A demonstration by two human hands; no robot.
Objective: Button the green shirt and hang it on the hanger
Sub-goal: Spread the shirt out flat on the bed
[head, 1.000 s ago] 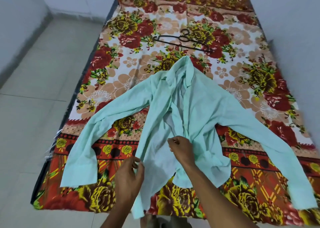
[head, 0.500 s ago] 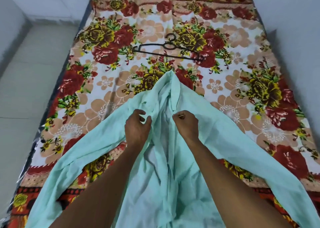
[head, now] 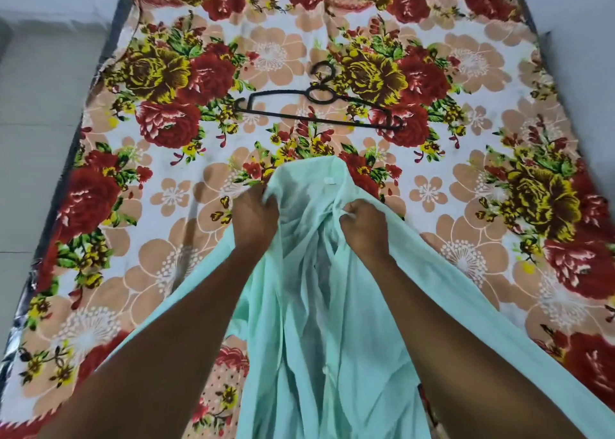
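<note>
Both hands have moved up from the hem to the collar of the thin, crumpled pale-green cotton shirt (head: 319, 288) on the floral bedsheet (head: 466, 179). Left hand (head: 254, 217) and right hand (head: 364, 227) each clutch a front edge; buttoning apparently starts at the top. The black wire hanger (head: 319, 109) lies just beyond.

Shirt (head: 309, 305): thin pale green cloth, matt, softly creased, slightly see-through near collar; small white label inside neck. Hanger (head: 317, 107): thin black, dull finish; metal or plastic, cannot tell. Bedsheet (head: 159, 205): printed floral cloth, matt, smooth. Floor (head: 33, 105): pale tiles, smooth, faint sheen.
</note>
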